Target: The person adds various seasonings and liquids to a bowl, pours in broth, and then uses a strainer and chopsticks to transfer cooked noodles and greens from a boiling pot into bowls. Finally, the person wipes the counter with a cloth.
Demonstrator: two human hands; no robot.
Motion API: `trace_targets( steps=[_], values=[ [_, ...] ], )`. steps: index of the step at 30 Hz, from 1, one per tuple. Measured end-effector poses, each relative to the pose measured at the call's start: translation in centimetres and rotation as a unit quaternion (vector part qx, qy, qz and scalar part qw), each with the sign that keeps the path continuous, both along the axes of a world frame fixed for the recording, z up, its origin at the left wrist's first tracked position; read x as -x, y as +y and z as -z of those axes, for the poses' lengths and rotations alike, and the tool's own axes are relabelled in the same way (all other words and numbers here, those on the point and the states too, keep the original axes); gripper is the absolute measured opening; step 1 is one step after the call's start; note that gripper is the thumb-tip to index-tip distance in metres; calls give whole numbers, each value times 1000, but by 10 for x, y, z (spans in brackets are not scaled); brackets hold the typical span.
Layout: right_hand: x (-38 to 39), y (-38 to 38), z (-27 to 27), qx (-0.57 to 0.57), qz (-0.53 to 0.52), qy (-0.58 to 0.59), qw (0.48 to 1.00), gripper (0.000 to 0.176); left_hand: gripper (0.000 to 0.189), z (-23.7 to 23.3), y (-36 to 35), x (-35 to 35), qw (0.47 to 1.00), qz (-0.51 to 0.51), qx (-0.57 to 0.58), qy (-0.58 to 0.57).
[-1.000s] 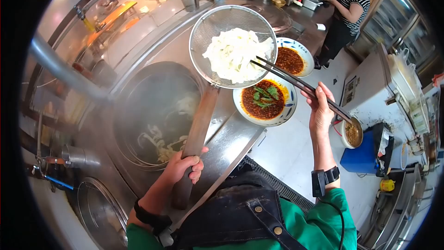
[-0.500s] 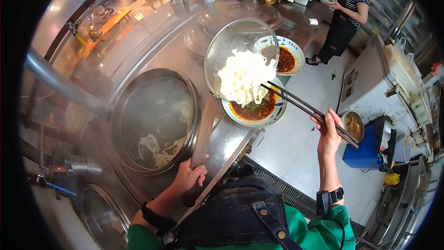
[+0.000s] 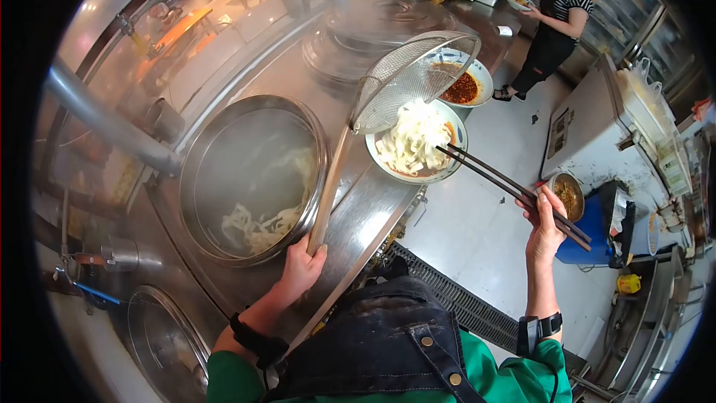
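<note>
My left hand (image 3: 301, 267) grips the long wooden handle of a wire-mesh strainer (image 3: 406, 78), which is tipped on edge above a blue-and-white bowl (image 3: 380, 164). Wide white noodles (image 3: 410, 143) lie heaped in that bowl over red chili sauce. My right hand (image 3: 546, 228) holds dark chopsticks (image 3: 507, 186) whose tips touch the noodles at the bowl's right rim. A second bowl (image 3: 466, 86) of red sauce stands just behind, partly hidden by the strainer.
A large steaming pot (image 3: 250, 179) with noodles in water is sunk in the steel counter at left. Lidded pots sit further back. A person in a striped top (image 3: 556, 22) holds a bowl at the far counter. A blue container (image 3: 589, 231) stands on the floor at right.
The strainer has tipped over and emptied; the noodles slid from it into the near bowl. My right hand and the chopsticks have dropped lower and to the right.
</note>
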State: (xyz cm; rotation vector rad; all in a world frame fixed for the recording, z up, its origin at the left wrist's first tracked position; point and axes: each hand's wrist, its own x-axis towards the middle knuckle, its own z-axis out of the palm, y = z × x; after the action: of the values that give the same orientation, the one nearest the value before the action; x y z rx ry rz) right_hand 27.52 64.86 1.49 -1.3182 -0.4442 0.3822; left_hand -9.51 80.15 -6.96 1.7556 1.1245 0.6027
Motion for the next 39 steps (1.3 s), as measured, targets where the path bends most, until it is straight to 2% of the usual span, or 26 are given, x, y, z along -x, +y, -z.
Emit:
trace_targets(
  steps=[3,5,7,9,11,13,15,17,19,21,23,25,27,29,30,31,32,33,34,38,39],
  values=[
    [8,-7,-14,6,-12,-41,999,27,39,4,1,8,999,0,-45,15],
    [15,-14,-34,67,-2,-132,989,23,40,1,1,12,998,1,-60,23],
    [16,-24,-56,74,-18,-219,973,18,41,-11,-1,15,993,21,-119,14],
    [22,-30,-85,101,-21,-334,937,18,41,-16,-3,21,992,18,-121,2],
    [29,-27,-98,62,-18,-354,933,17,41,-21,-4,31,992,3,-123,-4],
    [43,-11,-104,40,-50,-300,952,18,42,-28,-7,48,992,-43,-115,41],
    [60,19,-92,0,-140,-274,951,19,42,-34,-6,75,981,-109,-151,64],
    [86,58,-83,78,-193,-269,940,16,43,-29,2,119,965,-171,-159,117],
    [117,100,-75,145,-271,-324,895,15,44,-31,14,167,955,-203,-167,138],
    [152,145,-63,120,-369,-331,860,14,44,-17,32,224,926,-235,-182,232],
    [182,182,-38,89,-479,-305,818,16,41,-21,50,260,906,-263,-109,314],
    [219,217,-11,38,-561,-306,768,14,37,-20,69,293,892,-240,-115,365],
    [254,249,52,78,-654,-209,723,11,32,-19,77,305,880,-209,-120,409],
    [283,266,84,69,-648,-298,698,12,22,-36,93,300,879,-188,128,420],
    [293,270,95,119,-647,-326,679,11,22,-43,97,292,882,-181,129,416],
    [297,275,105,169,-644,-352,658,11,18,-49,100,283,885,-161,206,386],
    [295,281,120,177,-641,-351,660,11,17,-50,103,276,881,-139,282,355],
    [293,287,132,186,-625,-421,631,11,17,-46,105,270,881,-131,285,353],
    [289,294,145,193,-606,-489,597,13,17,-41,108,264,874,-136,337,323],
    [248,325,146,186,-537,-572,592,17,17,-27,119,233,849,-93,468,225],
    [240,334,143,182,-517,-598,585,16,19,-20,119,221,833,-128,508,177]
  ],
)
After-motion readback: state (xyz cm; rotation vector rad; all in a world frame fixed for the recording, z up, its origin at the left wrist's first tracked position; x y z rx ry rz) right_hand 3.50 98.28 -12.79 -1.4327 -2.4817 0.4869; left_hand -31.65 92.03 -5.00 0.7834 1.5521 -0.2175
